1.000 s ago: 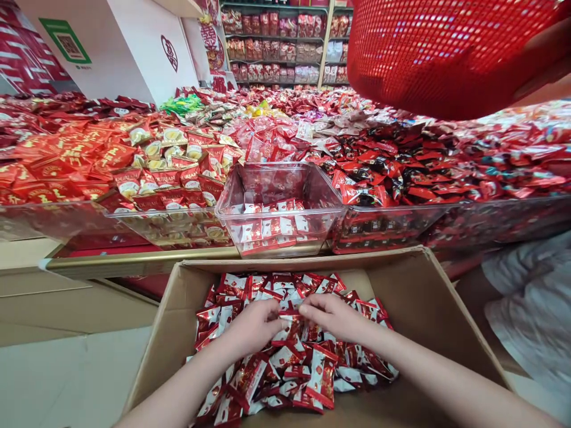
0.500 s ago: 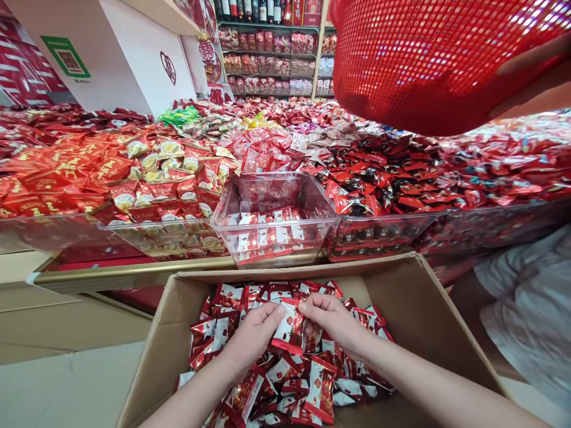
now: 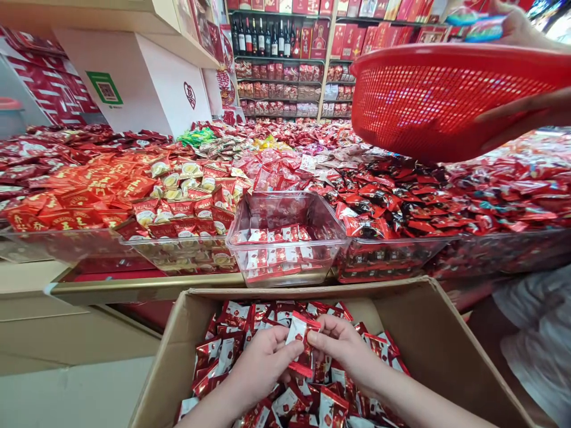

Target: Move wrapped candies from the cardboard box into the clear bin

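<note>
Shop background: shelves point(image 3: 325, 59) with red packs and dark wine bottles point(image 3: 263, 37), bottle labels too small to read. Counter below is heaped with wrapped sweets. Readable text: "DURIAN" on the red-and-cream packets point(image 3: 181, 209) at centre-left. Orange-red packets point(image 3: 102, 178) beside them have gold Chinese characters. White panel has a green-framed QR code point(image 3: 105, 89) and a heart outline point(image 3: 190, 95) with a double-happiness mark. Small print elsewhere doesn't resolve.

Held packet point(image 3: 301, 343): small flat pillow pack, glossy, red and white, crimped red ends, small red motifs on the white part. Can't read its print. It's tilted, above the open cardboard box point(image 3: 428, 333), which has a pile of matching packets point(image 3: 234, 314) in it.

Hands close together, both on that one packet: left hand point(image 3: 263, 358) pinches its left side, thumb on the face; right hand point(image 3: 342, 343) grips the right edge, thumb on the face.

Clear bin point(image 3: 285, 245) just beyond the box is partly filled with similar red-white packets. Upper right, another person's hand point(image 3: 517, 122) supports a red mesh basket point(image 3: 428, 107); a second hand point(image 3: 520, 27) is above it with blue-green packets point(image 3: 486, 28).
</note>
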`<move>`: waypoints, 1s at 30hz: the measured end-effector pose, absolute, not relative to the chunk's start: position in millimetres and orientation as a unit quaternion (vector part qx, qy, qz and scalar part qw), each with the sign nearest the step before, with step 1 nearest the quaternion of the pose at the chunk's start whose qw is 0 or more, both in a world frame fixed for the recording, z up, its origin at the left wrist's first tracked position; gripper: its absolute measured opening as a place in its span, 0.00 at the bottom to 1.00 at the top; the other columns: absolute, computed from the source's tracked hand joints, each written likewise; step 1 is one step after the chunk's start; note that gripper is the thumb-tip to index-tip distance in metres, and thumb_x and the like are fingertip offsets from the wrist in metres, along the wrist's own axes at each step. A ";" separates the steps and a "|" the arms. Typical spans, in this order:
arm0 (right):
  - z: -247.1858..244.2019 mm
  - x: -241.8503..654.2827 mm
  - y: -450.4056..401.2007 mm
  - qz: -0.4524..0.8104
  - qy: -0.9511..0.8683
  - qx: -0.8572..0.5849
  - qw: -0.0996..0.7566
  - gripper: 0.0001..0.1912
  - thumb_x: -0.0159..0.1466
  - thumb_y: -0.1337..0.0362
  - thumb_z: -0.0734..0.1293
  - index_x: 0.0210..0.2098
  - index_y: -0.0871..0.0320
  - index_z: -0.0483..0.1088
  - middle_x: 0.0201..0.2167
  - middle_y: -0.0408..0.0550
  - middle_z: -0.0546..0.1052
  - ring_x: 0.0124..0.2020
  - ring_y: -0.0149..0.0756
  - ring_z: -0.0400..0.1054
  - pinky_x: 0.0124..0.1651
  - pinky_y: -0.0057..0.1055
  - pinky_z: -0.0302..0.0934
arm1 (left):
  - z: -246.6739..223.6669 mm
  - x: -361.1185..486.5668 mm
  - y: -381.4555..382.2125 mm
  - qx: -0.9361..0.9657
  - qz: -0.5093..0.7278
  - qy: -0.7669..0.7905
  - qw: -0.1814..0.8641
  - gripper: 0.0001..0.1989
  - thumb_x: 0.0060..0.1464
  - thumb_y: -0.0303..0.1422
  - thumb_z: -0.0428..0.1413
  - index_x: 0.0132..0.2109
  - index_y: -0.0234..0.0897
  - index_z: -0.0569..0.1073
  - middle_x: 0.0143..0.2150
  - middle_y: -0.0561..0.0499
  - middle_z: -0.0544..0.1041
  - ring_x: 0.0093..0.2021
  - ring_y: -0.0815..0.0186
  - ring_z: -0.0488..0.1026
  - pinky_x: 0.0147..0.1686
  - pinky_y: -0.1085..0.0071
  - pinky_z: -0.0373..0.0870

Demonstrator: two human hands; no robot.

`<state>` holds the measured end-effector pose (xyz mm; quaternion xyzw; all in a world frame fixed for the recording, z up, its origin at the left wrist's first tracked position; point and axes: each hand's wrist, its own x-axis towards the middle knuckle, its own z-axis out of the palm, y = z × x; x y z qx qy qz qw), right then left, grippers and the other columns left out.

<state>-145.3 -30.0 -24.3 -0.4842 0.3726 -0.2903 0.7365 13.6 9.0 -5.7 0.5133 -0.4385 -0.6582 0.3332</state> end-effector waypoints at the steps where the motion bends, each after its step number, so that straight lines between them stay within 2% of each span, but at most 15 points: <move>1: -22.5 -145.1 -29.7 -0.293 0.371 -0.478 0.740 0.16 0.52 0.53 0.67 0.24 0.61 0.62 0.17 0.38 0.66 0.20 0.24 0.58 0.25 0.23 0.52 | -3.7 14.2 9.4 0.514 -0.654 -0.443 0.334 0.15 0.49 0.39 0.52 0.38 0.31 0.71 0.25 0.53 0.72 0.22 0.73 0.66 0.20 0.78 0.61; 7: -14.9 -142.9 -29.5 -0.316 0.377 -0.456 0.741 0.15 0.54 0.55 0.65 0.22 0.61 0.63 0.18 0.40 0.68 0.20 0.24 0.59 0.27 0.23 0.53 | 4.4 19.1 12.8 0.479 -0.663 -0.470 0.330 0.14 0.48 0.35 0.54 0.42 0.33 0.70 0.28 0.53 0.71 0.24 0.73 0.62 0.24 0.77 0.62; 10: -8.1 -143.5 -29.1 -0.297 0.375 -0.490 0.729 0.14 0.54 0.55 0.65 0.26 0.60 0.64 0.19 0.40 0.68 0.21 0.25 0.60 0.27 0.24 0.54 | 11.3 21.8 14.1 0.472 -0.662 -0.481 0.328 0.13 0.49 0.33 0.52 0.43 0.34 0.70 0.28 0.54 0.70 0.25 0.73 0.61 0.26 0.76 0.61; 12: 6.6 -147.1 -28.0 -0.279 0.378 -0.553 0.688 0.13 0.54 0.55 0.65 0.29 0.59 0.64 0.20 0.41 0.68 0.21 0.26 0.60 0.26 0.25 0.55 | 17.8 23.2 15.2 0.457 -0.662 -0.493 0.330 0.12 0.50 0.31 0.52 0.43 0.35 0.70 0.28 0.54 0.70 0.26 0.73 0.62 0.28 0.76 0.61; 14: 33.6 -153.3 -27.3 -0.271 0.381 -0.664 0.583 0.10 0.56 0.57 0.64 0.29 0.59 0.65 0.21 0.42 0.68 0.23 0.28 0.61 0.26 0.25 0.55 | 23.1 23.9 17.1 0.435 -0.662 -0.510 0.336 0.13 0.49 0.29 0.53 0.44 0.37 0.70 0.30 0.55 0.71 0.29 0.72 0.64 0.32 0.75 0.61; 16: 71.5 -159.3 -29.3 -0.295 0.363 -0.775 0.425 0.06 0.57 0.61 0.63 0.29 0.58 0.66 0.24 0.43 0.69 0.25 0.29 0.62 0.27 0.25 0.56 | 23.9 23.8 19.9 0.441 -0.647 -0.527 0.332 0.14 0.48 0.30 0.53 0.45 0.38 0.69 0.33 0.54 0.72 0.33 0.70 0.66 0.35 0.74 0.61; 18: 113.2 -159.9 -37.6 -0.357 0.327 -0.824 0.293 0.04 0.57 0.64 0.63 0.31 0.57 0.67 0.27 0.44 0.71 0.26 0.29 0.63 0.28 0.25 0.57 | 19.2 23.0 23.3 0.470 -0.620 -0.547 0.308 0.14 0.48 0.32 0.52 0.44 0.37 0.69 0.34 0.52 0.72 0.34 0.69 0.66 0.35 0.73 0.62; 20: 148.9 -151.3 -53.9 -0.401 0.323 -0.835 0.196 0.04 0.55 0.65 0.64 0.32 0.57 0.67 0.27 0.44 0.71 0.26 0.29 0.64 0.28 0.26 0.57 | 11.3 22.0 26.5 0.493 -0.593 -0.577 0.271 0.13 0.48 0.33 0.52 0.42 0.36 0.69 0.32 0.52 0.72 0.31 0.69 0.66 0.33 0.73 0.62; 22: 170.9 -133.2 -77.1 -0.393 0.338 -0.844 0.141 0.04 0.54 0.64 0.65 0.29 0.58 0.67 0.24 0.43 0.70 0.24 0.28 0.63 0.27 0.26 0.56 | 3.3 21.4 28.9 0.499 -0.566 -0.611 0.238 0.12 0.48 0.33 0.51 0.41 0.38 0.70 0.31 0.53 0.73 0.30 0.68 0.66 0.31 0.73 0.62; 24: 177.6 -109.7 -103.0 -0.309 0.356 -0.870 0.143 0.04 0.53 0.64 0.65 0.26 0.59 0.67 0.21 0.42 0.69 0.22 0.27 0.61 0.24 0.26 0.54 | -2.5 21.8 30.1 0.507 -0.541 -0.634 0.218 0.11 0.48 0.34 0.50 0.40 0.40 0.71 0.31 0.53 0.73 0.30 0.68 0.66 0.30 0.74 0.62; 26: 172.4 -86.0 -126.1 -0.176 0.371 -0.893 0.185 0.05 0.50 0.65 0.66 0.24 0.60 0.67 0.19 0.42 0.69 0.20 0.26 0.60 0.23 0.25 0.53 | -6.0 23.2 30.4 0.516 -0.525 -0.643 0.212 0.12 0.48 0.35 0.50 0.40 0.41 0.71 0.32 0.54 0.73 0.30 0.68 0.67 0.29 0.74 0.61; 30: 147.9 -52.9 -151.6 0.015 0.357 -0.866 0.350 0.05 0.47 0.68 0.68 0.21 0.61 0.66 0.17 0.39 0.68 0.19 0.24 0.59 0.23 0.24 0.53 | -10.4 27.8 30.2 0.528 -0.519 -0.637 0.213 0.13 0.48 0.36 0.50 0.41 0.41 0.71 0.33 0.53 0.74 0.30 0.68 0.67 0.29 0.75 0.61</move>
